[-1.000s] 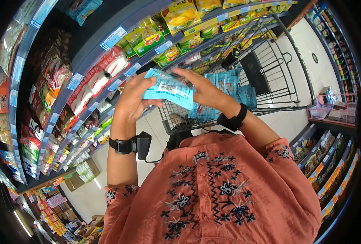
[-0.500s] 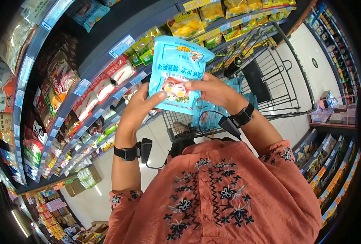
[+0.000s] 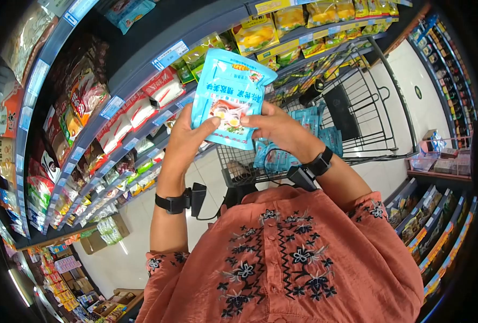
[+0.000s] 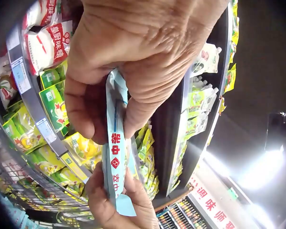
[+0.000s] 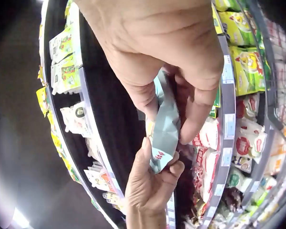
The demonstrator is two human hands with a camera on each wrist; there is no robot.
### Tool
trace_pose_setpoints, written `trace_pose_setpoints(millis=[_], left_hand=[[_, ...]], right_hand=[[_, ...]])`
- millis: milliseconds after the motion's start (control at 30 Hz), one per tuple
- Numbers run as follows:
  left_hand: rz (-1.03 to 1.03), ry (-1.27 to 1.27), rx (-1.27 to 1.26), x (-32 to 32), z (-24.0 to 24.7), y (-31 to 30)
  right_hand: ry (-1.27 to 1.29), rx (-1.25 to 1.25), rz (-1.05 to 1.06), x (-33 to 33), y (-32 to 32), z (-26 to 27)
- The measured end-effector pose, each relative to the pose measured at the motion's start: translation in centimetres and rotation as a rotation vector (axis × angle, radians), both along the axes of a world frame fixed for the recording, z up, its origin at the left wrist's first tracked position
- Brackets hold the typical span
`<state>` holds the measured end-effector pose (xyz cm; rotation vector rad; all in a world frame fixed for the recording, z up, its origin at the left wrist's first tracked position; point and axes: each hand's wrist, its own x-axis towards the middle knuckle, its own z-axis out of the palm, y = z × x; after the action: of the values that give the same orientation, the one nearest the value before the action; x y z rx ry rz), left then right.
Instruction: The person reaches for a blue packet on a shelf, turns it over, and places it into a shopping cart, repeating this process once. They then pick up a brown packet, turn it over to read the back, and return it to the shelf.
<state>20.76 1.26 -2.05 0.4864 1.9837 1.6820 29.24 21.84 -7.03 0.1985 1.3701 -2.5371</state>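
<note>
A light blue food packet (image 3: pixel 232 81) with printed characters and a picture of an egg dish is held up in front of the chest, its printed face toward the head camera. The left hand (image 3: pixel 184 137) pinches its lower left edge, thumb on the front and fingers behind. On the lower right edge, the right hand (image 3: pixel 287 132) pinches it the same way. Seen from the left wrist, the packet (image 4: pixel 115 157) appears edge-on between both hands. In the right wrist view its crinkled end (image 5: pixel 166 129) lies between thumb and fingers.
A wire shopping cart (image 3: pixel 398 149) stands ahead to the right, holding several similar blue packets (image 3: pixel 276 157). Shelves of bagged goods (image 3: pixel 117 126) run along the left and front. More yellow bags (image 3: pixel 255 35) sit on the shelf beyond the packet. Low racks (image 3: pixel 430 215) stand at right.
The packet has turned from lying tilted with its barcode side showing to standing with its front face in view. Both hands moved onto its lower edges. Over the last half second it leaned slightly.
</note>
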Motion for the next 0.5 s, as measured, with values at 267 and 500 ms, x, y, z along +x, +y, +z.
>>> trace_pose_setpoints(millis=[267,500], left_hand=[[-0.416,0.446,-0.612,-2.8,6.1,-1.8],[-0.776,0.634,-0.682,-2.1,7.8,-0.9]], right_hand=[[0.008,0.345,0.454,0.9,0.7,1.3],[1.151,1.273,-0.24,-2.8,1.5,5.9]])
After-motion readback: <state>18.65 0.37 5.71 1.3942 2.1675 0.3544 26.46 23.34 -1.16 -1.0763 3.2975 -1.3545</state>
